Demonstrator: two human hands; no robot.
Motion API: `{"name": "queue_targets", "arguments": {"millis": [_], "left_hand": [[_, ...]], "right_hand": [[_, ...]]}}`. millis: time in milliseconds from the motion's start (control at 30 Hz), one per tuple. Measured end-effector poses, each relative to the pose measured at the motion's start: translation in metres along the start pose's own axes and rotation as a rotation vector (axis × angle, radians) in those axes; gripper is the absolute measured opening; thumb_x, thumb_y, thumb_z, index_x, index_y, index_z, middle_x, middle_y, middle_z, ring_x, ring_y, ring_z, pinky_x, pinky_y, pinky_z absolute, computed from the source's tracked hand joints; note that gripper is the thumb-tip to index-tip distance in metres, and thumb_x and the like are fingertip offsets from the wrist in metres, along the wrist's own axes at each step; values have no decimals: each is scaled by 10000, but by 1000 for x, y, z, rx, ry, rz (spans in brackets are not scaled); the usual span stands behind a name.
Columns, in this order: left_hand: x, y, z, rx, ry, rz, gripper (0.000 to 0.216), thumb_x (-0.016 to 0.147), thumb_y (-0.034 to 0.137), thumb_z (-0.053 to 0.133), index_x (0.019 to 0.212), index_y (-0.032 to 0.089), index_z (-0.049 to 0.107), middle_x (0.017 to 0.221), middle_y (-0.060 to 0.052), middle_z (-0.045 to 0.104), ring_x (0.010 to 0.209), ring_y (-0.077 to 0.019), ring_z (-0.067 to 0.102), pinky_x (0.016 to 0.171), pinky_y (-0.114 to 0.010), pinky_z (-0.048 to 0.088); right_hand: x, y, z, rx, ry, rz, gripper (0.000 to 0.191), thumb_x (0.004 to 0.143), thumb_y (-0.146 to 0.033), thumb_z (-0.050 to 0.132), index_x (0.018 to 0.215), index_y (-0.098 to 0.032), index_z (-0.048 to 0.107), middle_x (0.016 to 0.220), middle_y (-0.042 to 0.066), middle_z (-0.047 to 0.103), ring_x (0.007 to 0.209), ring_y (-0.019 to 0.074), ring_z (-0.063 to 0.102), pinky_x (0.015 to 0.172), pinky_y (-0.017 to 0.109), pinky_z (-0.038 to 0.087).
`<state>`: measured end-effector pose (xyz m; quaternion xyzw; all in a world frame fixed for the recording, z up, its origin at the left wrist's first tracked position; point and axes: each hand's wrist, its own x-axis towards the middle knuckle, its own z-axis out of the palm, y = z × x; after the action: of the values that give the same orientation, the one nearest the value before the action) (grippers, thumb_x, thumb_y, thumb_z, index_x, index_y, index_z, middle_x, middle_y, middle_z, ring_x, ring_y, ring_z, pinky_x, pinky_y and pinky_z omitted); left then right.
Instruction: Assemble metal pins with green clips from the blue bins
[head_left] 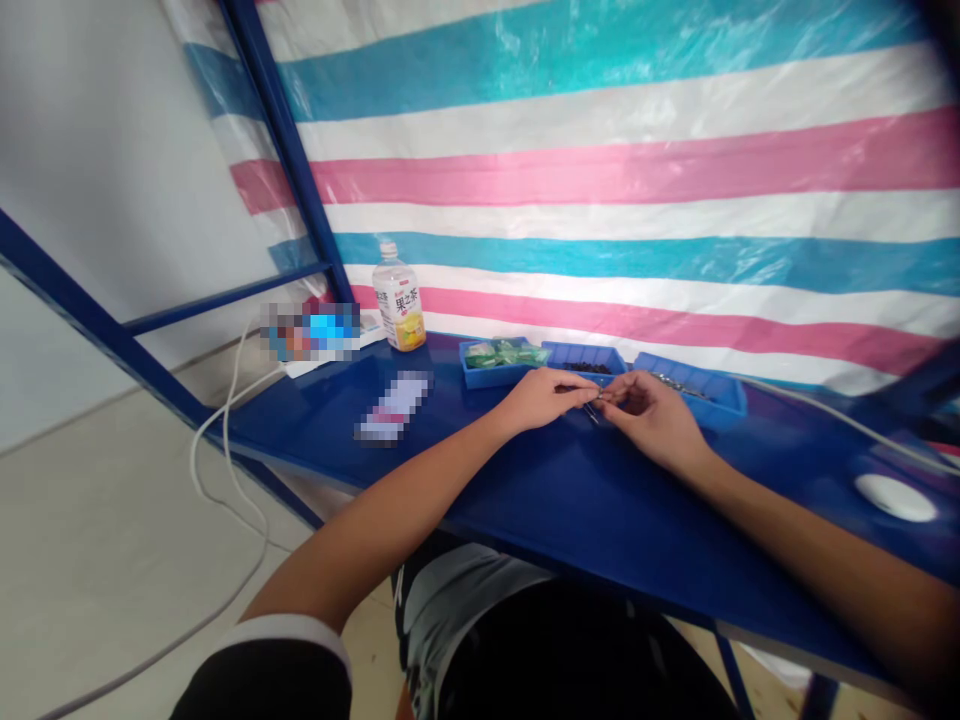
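My left hand [550, 398] and my right hand [654, 418] meet above the blue tabletop, in front of several small bins. Both sets of fingertips pinch a small metal piece [598, 393], mostly covered by the fingers; its exact kind is too small to make out. Just below the fingertips a thin dark, rod-like piece [591, 412] shows, and I cannot tell whether it is held or lies on the table. Behind my left hand stands a blue bin [491, 378] with green packets [504, 353]. The middle bin [622, 360] holds small dark parts [586, 367], the right bin [731, 398] shiny metal parts [679, 385].
A drink bottle [400, 305] stands at the back left, near a blurred phone-like object [395, 407] and a white power strip [319, 355]. A white oval object [896, 497] lies at the right. Striped plastic sheeting [600, 180] hangs behind the blue table [555, 500].
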<state>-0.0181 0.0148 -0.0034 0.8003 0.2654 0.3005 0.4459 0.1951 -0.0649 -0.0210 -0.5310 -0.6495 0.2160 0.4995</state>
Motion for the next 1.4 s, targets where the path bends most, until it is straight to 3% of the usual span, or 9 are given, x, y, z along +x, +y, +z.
{"name": "queue_targets", "arguments": {"millis": [233,333,433,533,633,867,1067,1267,1400], "left_hand": [[1,1,0,-22,41,63,293,908,423,809,1038,162,837,1087,-96,835,1027,-224,770,1008,-347,560],[2,-1,3,-106,37,40,232,939,351,772,1028,140,806,1051,-105,828,950,-194,768,958,-334,579],[3,-4,4,-183,47,-6,217,969,303,729,1077,122,782,987,-108,816,858,-167,759,880,-319,598],[2,-3,-1,-35,65,10,217,954,319,754,1069,145,814,973,-94,820,858,-174,751,897,-332,592],[0,-1,-5,99,68,65,206,928,337,792,1040,176,854,1023,-87,834,926,-203,759,949,-345,578],[2,-6,-1,2,45,14,223,847,268,856,1043,162,849,953,-84,841,918,-218,793,889,-321,606],[3,-7,2,-35,79,6,201,832,235,855,1014,152,834,933,-95,836,912,-214,799,874,-322,625],[3,-8,5,-53,88,10,262,779,152,872,1030,118,805,957,-112,826,867,-192,790,856,-318,630],[2,-7,5,-147,53,35,404,795,199,893,1166,113,759,979,-121,819,890,-191,792,887,-335,628]], "right_hand": [[-5,-8,4,86,-42,37,467,814,-618,864,969,-269,595,903,50,774,781,233,728,712,375,597],[-5,-8,3,31,-48,-2,467,848,-621,836,1048,-264,612,976,72,789,859,257,752,738,386,605],[-6,-10,0,-177,-21,-106,405,950,-593,726,1163,-257,649,1007,94,763,900,277,737,695,385,592],[-8,-15,-4,-311,15,-196,319,1018,-516,623,1200,-258,670,1070,117,730,895,277,721,643,372,572],[-9,-17,-7,-364,-30,-242,227,1025,-426,593,1160,-271,689,1155,119,728,890,265,717,608,355,555],[-7,-9,-5,-372,-106,-180,57,927,-302,655,954,-271,694,974,49,778,759,227,707,649,362,565],[-6,-12,-5,-368,-83,-217,97,922,-329,664,982,-275,718,1028,60,786,830,248,725,680,369,569],[-7,-14,-3,-346,-98,-161,52,882,-317,679,910,-272,683,901,31,768,701,212,677,662,358,548],[-7,-15,-2,-323,-90,-148,156,867,-314,699,999,-274,625,892,25,744,684,204,651,666,350,548]]}}
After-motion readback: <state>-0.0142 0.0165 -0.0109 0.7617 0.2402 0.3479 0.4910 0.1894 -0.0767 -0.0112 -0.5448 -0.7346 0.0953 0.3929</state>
